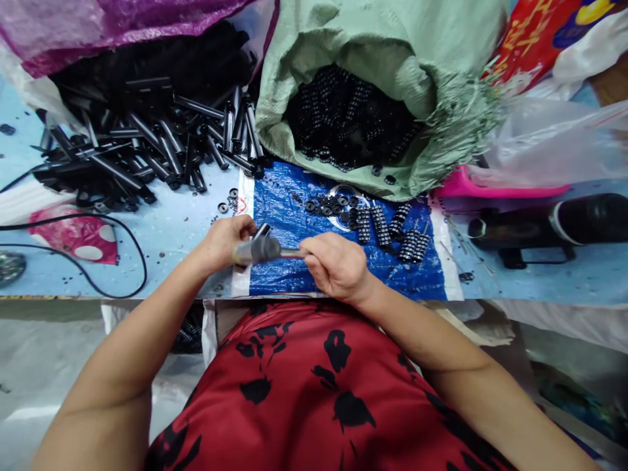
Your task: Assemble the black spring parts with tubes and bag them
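My left hand (226,243) is closed around the end of a dark grey cylindrical piece (265,249), blurred by motion. A short, shiny black tube (262,230) sticks up beside it at my left fingers. From the piece's right end runs a thin metal rod (293,253). My right hand (339,265) is wrapped in a fist around the rod's other end. Both hands are just above a blue plastic sheet (284,281) near the table's front edge. Beyond them lie small round black discs (326,206) and several black strips of stacked pieces with white markings (380,226).
A heap of black tubes (161,144) spills from a purple bag (127,33) at the back left. An opened green woven sack (275,104) holds many dark pieces. On the right are a pink tray (500,186) and a black cylindrical device (534,222). A black cable (142,261) loops on the left.
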A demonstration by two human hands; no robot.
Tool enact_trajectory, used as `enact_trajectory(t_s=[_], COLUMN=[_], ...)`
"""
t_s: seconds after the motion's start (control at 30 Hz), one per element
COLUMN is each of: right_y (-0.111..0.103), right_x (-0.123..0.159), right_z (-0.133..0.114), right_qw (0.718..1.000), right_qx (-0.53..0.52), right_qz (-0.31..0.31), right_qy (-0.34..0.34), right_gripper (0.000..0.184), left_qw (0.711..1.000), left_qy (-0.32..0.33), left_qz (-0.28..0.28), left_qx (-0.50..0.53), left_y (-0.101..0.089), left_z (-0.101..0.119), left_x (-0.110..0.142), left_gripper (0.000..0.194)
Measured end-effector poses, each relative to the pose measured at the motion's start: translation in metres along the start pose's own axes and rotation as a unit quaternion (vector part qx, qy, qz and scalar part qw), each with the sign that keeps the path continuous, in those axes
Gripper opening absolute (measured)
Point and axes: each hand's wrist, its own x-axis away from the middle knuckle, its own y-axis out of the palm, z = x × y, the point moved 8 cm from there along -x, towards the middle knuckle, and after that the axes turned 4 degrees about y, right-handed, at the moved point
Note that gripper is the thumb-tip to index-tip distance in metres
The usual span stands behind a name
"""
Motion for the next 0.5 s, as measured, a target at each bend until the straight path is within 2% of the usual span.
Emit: enact_trajectory(t_s=[0.07, 0.17, 0.23, 0.3, 0.33, 0.37, 0.4, 0.43, 0.47, 0.5], right_y=[0.009, 0.019, 0.013, 0.004, 0.001, 0.000, 0.001, 0.004, 0.007, 0.012], right_x=[0.005, 0.012, 0.017, 0.021, 0.023, 0.024, 0.024, 0.023, 0.021, 0.018], right_z=[-0.011, -0.018, -0.016, -0.006, 0.001, 0.007, 0.011, 0.014, 0.015, 0.014], right_qw=[0.999, 0.993, 0.993, 0.995, 0.996, 0.996, 0.996, 0.996, 0.995, 0.995], right_qx=[0.017, 0.070, 0.054, 0.030, 0.030, 0.038, 0.051, 0.066, 0.076, 0.079], right_qz=[-0.030, -0.050, -0.026, 0.004, 0.012, 0.013, 0.009, 0.000, -0.013, -0.027], right_qy=[-0.042, -0.084, -0.099, -0.093, -0.084, -0.077, -0.070, -0.064, -0.060, -0.058], right_gripper=[0.043, 0.034, 0.028, 0.026, 0.025, 0.025, 0.025, 0.026, 0.028, 0.031], left_qw=[1.000, 0.998, 0.996, 0.996, 0.995, 0.983, 0.969, 0.967, 0.979, 0.992], left_qy=[-0.014, -0.025, -0.015, -0.008, -0.010, -0.026, -0.049, -0.063, -0.062, -0.057], left_qz=[-0.022, -0.009, 0.013, -0.016, -0.082, -0.177, -0.242, -0.246, -0.194, -0.107], left_qx=[-0.003, -0.051, -0.084, -0.085, -0.064, -0.033, -0.006, -0.001, -0.006, -0.028], left_y=[0.005, 0.004, -0.011, -0.030, -0.035, -0.036, -0.042, -0.054, -0.071, -0.090], left_z=[0.001, 0.013, 0.022, 0.023, 0.020, 0.014, 0.009, 0.004, 0.002, 0.002], left_x=[-0.007, -0.008, 0.004, 0.025, 0.038, 0.054, 0.067, 0.072, 0.068, 0.059], left_gripper=[0.042, 0.039, 0.033, 0.029, 0.027, 0.026, 0.029, 0.035, 0.042, 0.046])
